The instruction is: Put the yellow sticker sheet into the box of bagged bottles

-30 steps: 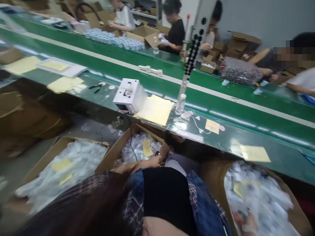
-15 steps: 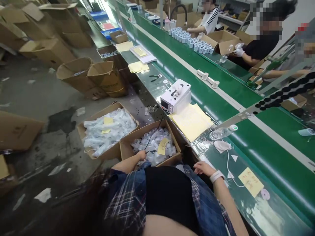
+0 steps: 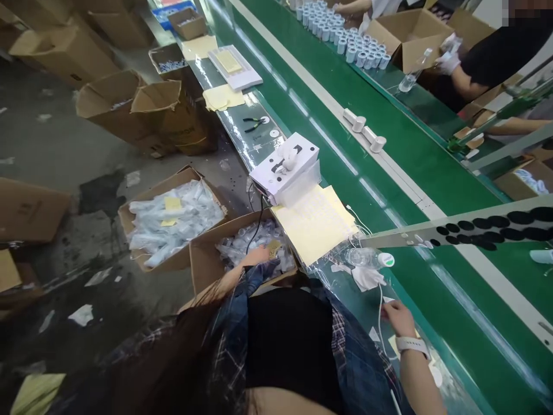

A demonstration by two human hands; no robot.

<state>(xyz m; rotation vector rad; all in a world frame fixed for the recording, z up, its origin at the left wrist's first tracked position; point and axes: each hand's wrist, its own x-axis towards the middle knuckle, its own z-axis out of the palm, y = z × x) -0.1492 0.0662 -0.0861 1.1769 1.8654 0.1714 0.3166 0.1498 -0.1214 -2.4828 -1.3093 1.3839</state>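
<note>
My left hand (image 3: 256,256) reaches down into an open cardboard box (image 3: 203,265) by my left knee, filled with small clear plastic-bagged parts (image 3: 242,245) and a yellow slip (image 3: 273,248); its fingers are down among the bags and their grip is hidden. My right hand (image 3: 397,317), with a white watch on the wrist, rests on the green bench edge, touching a thin white cable (image 3: 380,300) next to a yellow note. A white box-shaped machine (image 3: 287,168) and a stack of yellow sheets (image 3: 315,222) lie on the bench between my hands.
A second box of bagged parts (image 3: 170,222) stands to the left on the floor, with more cartons (image 3: 142,112) behind. A green conveyor (image 3: 401,155) runs diagonally. A perforated white rail (image 3: 466,227) juts over a lying bottle (image 3: 367,257). Other people work at the far side.
The view swung left and down. My left hand went deeper into the box of bagged parts. My right hand moved from the bench edge forward to the white cable.
</note>
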